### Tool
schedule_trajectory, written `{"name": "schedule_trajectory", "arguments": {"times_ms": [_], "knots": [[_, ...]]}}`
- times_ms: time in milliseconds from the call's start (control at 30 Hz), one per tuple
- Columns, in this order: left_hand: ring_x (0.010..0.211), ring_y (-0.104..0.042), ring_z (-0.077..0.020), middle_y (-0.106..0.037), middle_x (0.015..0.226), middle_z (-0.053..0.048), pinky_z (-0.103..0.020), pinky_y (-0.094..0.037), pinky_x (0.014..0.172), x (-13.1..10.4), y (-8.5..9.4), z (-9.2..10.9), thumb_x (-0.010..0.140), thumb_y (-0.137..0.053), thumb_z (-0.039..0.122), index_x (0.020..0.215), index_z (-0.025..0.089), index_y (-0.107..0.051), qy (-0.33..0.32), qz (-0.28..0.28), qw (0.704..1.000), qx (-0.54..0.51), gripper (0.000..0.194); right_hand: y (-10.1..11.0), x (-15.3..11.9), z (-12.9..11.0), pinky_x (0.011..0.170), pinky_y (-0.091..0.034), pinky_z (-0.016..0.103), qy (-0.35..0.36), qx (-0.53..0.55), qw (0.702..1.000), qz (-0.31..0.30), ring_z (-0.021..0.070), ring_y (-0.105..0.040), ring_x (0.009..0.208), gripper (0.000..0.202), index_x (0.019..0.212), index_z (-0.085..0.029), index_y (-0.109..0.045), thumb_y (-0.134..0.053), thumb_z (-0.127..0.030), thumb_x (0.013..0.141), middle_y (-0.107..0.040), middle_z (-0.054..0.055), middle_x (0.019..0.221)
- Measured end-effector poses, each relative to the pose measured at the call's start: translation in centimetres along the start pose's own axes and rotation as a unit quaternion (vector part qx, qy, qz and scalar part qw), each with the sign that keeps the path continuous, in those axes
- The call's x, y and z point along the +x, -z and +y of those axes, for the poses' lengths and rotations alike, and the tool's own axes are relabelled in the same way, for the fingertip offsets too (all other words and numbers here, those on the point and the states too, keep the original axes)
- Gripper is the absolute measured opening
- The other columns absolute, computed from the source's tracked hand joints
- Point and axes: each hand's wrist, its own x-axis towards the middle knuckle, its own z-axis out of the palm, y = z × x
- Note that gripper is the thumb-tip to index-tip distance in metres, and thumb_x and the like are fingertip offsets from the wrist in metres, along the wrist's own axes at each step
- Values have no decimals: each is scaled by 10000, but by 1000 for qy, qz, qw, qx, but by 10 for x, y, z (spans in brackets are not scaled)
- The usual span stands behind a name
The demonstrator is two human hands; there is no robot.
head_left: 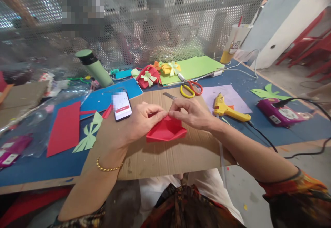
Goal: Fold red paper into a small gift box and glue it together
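A folded red paper box (167, 133) rests on a sheet of brown cardboard (155, 162) in front of me. My left hand (147, 117) pinches its far edge from the left, thumb and forefinger together. From the right, my right hand (190, 112) pinches the same edge, its fingertips nearly meeting the left ones. The fingers cover part of that far edge. A metal blade (169, 96) lies just beyond my hands. To the left of my left hand is a phone (122, 109) with its screen lit.
Right of the cardboard, a yellow glue gun (230, 110) lies on lilac paper (210, 93), its cord trailing to a purple power socket (280, 112). Scissors (190, 87), finished paper pieces (148, 76), a green bottle (94, 69) and a drink cup (232, 43) stand behind. Red paper (64, 128) lies left.
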Motion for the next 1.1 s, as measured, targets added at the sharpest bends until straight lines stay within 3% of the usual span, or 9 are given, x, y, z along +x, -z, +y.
{"name": "schedule_trajectory", "arguments": {"times_ms": [167, 333, 500, 600, 767, 1000, 1100], "knots": [[635, -635, -148, -760, 714, -39, -234, -448, 530, 3, 7, 5, 907, -615, 342, 725, 172, -770, 23, 4, 999, -37, 293, 11, -1, 3, 704, -420, 308, -48, 39, 997, 42, 139, -568, 700, 574, 734, -175, -632, -475, -645, 1024, -627, 23, 710], [593, -593, -125, -730, 642, -27, -224, -431, 537, 6, 7, 3, 898, -594, 324, 669, 165, -740, -12, 11, 1000, -19, 314, 5, 0, 4, 598, -322, 288, -27, -16, 1000, -4, 114, -448, 621, 665, 674, -191, -540, -461, -777, 979, -525, -12, 638], [602, -599, -126, -745, 666, -31, -219, -428, 528, 5, 4, 4, 891, -598, 317, 697, 164, -757, -3, 0, 999, -37, 294, 3, 2, 8, 597, -318, 282, 7, -15, 1000, -21, 109, -412, 622, 560, 695, -197, -530, -516, -664, 1004, -495, -27, 638], [626, -614, -133, -755, 691, -36, -214, -434, 527, 4, 9, 7, 884, -609, 319, 717, 162, -767, 9, -12, 999, -43, 279, 10, 0, 7, 618, -368, 276, -4, 0, 999, -46, 110, -468, 626, 547, 689, -197, -536, -499, -628, 1024, -539, -16, 645], [645, -612, -137, -748, 705, -35, -219, -430, 534, 4, 17, 7, 877, -621, 326, 712, 164, -758, 18, -1, 999, -28, 269, 17, -1, 5, 717, -472, 286, -28, -10, 999, 20, 140, -631, 729, 505, 882, -164, -668, -454, -587, 1059, -692, 46, 776], [604, -552, -129, -670, 609, -20, -245, -402, 553, 3, 5, 2, 899, -586, 361, 629, 169, -693, -4, -25, 1000, -7, 348, -4, 2, 2, 632, -333, 281, 22, -100, 995, -4, 113, -453, 631, 260, 793, -186, -563, -527, -328, 1008, -535, -21, 686], [607, -549, -133, -660, 622, -26, -238, -386, 521, 3, 3, 1, 893, -586, 382, 641, 165, -695, 15, -32, 999, -30, 349, -5, 1, 4, 647, -311, 291, 37, -128, 991, -1, 115, -423, 637, 280, 763, -199, -503, -502, -304, 1022, -501, -22, 691]]}}
